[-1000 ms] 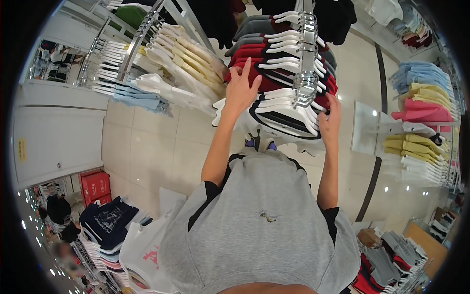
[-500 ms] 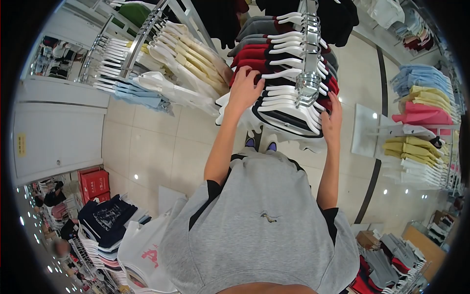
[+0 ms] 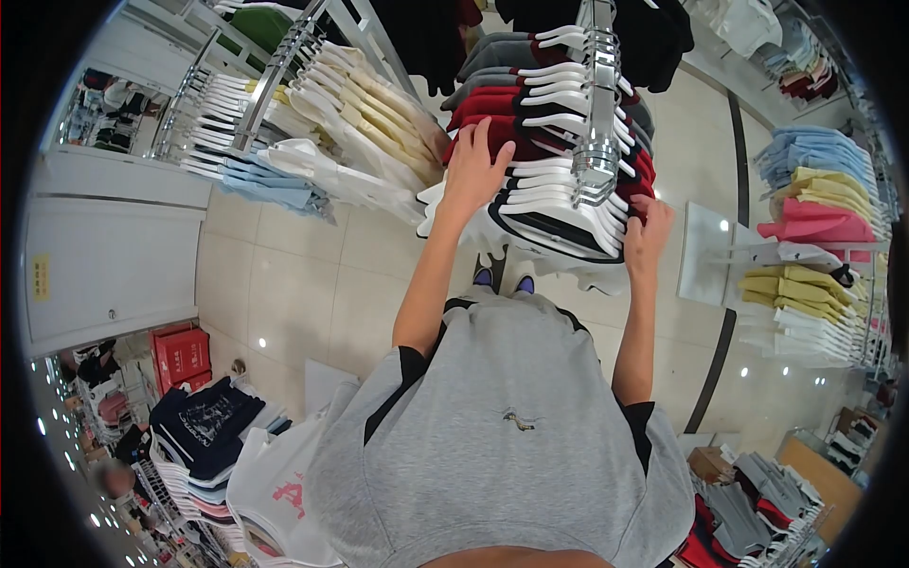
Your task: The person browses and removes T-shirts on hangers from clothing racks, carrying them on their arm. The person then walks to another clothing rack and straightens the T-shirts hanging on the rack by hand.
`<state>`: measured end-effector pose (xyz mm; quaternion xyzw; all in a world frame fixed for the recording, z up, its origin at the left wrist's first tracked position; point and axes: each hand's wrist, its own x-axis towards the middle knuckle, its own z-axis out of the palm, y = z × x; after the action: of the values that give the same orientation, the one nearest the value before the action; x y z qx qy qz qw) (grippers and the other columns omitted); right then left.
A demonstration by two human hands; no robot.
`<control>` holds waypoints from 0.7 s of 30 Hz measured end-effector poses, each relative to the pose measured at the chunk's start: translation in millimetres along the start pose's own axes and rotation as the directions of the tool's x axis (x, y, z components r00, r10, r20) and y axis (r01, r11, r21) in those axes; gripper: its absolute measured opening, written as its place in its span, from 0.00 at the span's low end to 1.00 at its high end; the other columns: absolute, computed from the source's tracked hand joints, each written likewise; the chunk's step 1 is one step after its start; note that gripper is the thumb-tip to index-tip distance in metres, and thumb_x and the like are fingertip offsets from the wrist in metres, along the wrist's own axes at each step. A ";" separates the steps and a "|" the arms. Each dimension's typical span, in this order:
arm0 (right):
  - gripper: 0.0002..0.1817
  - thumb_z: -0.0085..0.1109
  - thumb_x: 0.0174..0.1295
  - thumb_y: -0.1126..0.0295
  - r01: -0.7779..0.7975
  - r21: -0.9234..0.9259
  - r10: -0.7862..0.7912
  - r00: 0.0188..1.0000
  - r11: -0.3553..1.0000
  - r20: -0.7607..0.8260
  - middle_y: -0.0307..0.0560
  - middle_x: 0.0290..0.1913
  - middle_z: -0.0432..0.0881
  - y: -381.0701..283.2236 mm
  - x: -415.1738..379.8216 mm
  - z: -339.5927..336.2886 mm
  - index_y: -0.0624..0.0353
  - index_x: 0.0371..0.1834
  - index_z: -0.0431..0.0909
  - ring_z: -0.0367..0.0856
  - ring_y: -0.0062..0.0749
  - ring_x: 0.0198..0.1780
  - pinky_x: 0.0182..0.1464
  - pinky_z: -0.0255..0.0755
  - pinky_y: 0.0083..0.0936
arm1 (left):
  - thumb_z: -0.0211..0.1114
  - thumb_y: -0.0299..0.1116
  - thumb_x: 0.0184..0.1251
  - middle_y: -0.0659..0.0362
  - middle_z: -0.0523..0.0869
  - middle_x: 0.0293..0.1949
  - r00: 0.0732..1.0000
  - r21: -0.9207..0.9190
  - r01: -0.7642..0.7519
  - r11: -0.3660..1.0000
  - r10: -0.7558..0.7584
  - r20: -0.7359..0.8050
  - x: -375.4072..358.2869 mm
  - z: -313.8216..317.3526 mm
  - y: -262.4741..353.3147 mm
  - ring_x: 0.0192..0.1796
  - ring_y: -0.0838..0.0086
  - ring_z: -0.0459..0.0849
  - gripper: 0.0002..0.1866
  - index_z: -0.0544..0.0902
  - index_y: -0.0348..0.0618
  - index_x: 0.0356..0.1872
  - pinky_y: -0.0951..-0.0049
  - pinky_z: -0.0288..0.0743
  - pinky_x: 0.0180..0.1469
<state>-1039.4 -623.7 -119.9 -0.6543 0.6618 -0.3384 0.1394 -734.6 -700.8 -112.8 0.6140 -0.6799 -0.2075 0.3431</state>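
In the head view, my left hand (image 3: 476, 175) lies against the left shoulder of a dark red shirt (image 3: 497, 133), its fingers stretched and the thumb apart. At the right end of the same row, my right hand (image 3: 649, 229) has its fingers loosely bent beside a red sleeve (image 3: 642, 183), thumb and fingers apart. Between my hands, several white hangers (image 3: 549, 197) carry white garments with dark trim (image 3: 540, 227). They hang from a chrome rail (image 3: 599, 114). Farther along it are grey shirts with red collars (image 3: 483, 83).
Cream and white shirts (image 3: 365, 114) hang on a rack to the left. Blue, yellow and pink clothes (image 3: 819, 222) hang at the right. Below left are a navy shirt (image 3: 206, 426) and red boxes (image 3: 180, 358). A white cabinet (image 3: 114, 256) stands at the far left.
My left hand has turned and its thumb has spread out to the right. My right hand has shifted slightly down and right, and its fingers have gone from straight to bent.
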 end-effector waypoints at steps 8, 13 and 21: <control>0.18 0.50 0.72 0.59 -0.152 0.271 0.163 0.986 0.951 -0.021 0.54 0.46 0.83 -13.0 -3.2 5.2 0.64 0.47 0.81 0.78 0.45 0.51 0.56 0.69 0.36 | 0.54 0.51 0.72 0.43 0.63 0.71 0.998 0.076 -0.057 0.995 0.056 0.010 5.2 3.7 -4.3 0.68 0.44 0.65 0.33 0.65 0.41 0.70 0.54 0.58 0.71; 0.19 0.50 0.72 0.58 -0.061 0.186 0.081 0.992 0.981 -0.097 0.55 0.44 0.84 -18.8 -3.7 5.1 0.64 0.47 0.81 0.81 0.46 0.48 0.54 0.71 0.35 | 0.54 0.52 0.72 0.44 0.62 0.72 0.997 0.085 -0.073 0.994 0.074 -0.001 6.2 2.3 -2.3 0.69 0.43 0.62 0.34 0.63 0.44 0.72 0.53 0.56 0.72; 0.24 0.49 0.73 0.58 -0.051 0.225 0.077 0.991 0.973 -0.112 0.59 0.60 0.77 -14.4 -3.4 11.9 0.65 0.62 0.73 0.75 0.50 0.61 0.64 0.65 0.36 | 0.53 0.54 0.72 0.44 0.71 0.65 0.994 0.127 -0.085 0.988 0.075 0.085 17.1 -4.5 6.2 0.61 0.44 0.66 0.36 0.58 0.51 0.76 0.53 0.58 0.69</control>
<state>-1020.5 -622.3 -120.4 -0.5915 0.6479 -0.4440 0.1822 -735.8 -715.8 -101.7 0.5984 -0.7293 -0.1733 0.2828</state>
